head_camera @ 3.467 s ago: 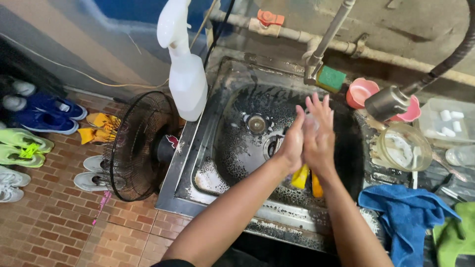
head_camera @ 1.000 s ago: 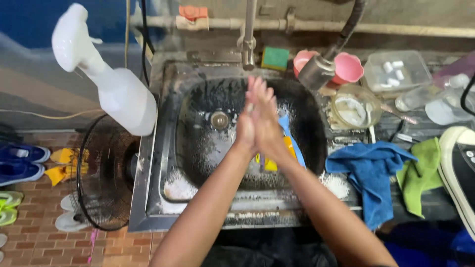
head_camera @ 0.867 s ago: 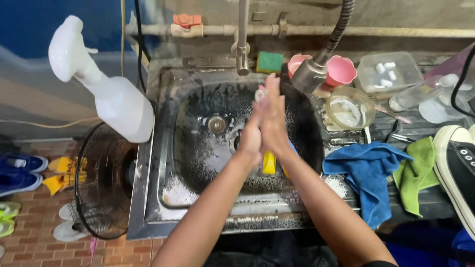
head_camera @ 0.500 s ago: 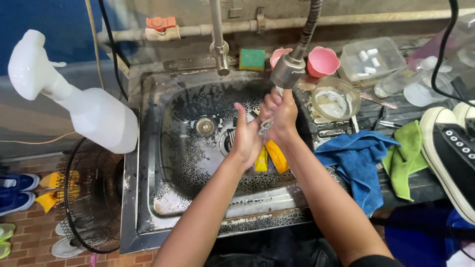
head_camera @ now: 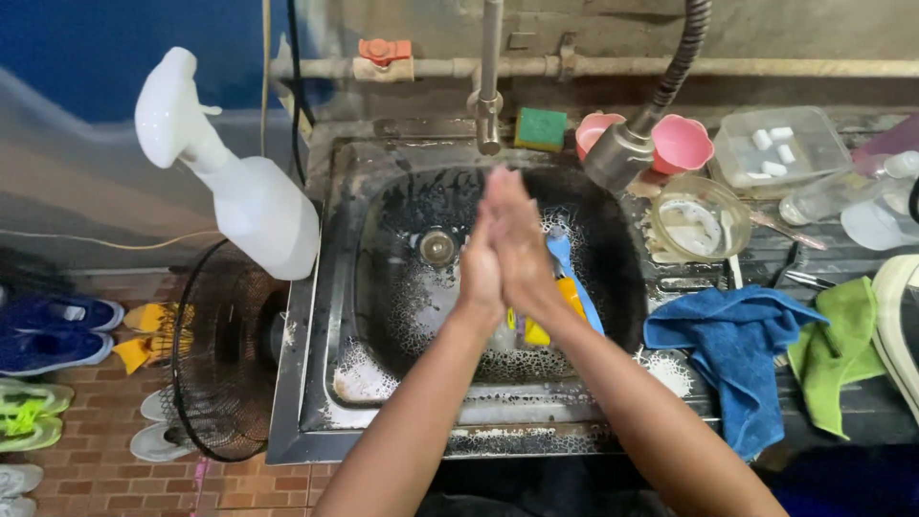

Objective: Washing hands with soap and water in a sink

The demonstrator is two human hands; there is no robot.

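Left hand point(head_camera: 479, 263) and right hand point(head_camera: 522, 254) press flat together, holding nothing, above one sink point(head_camera: 383, 278).

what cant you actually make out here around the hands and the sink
- Head view: the palms of the left hand and right hand are pressed together, so anything between them is hidden.
- Yellow and blue items in the sink: partly behind the hands, kind unclear.
- Tap: its top is cut off by the upper edge.
- Small white pieces in the clear container: too small to identify.
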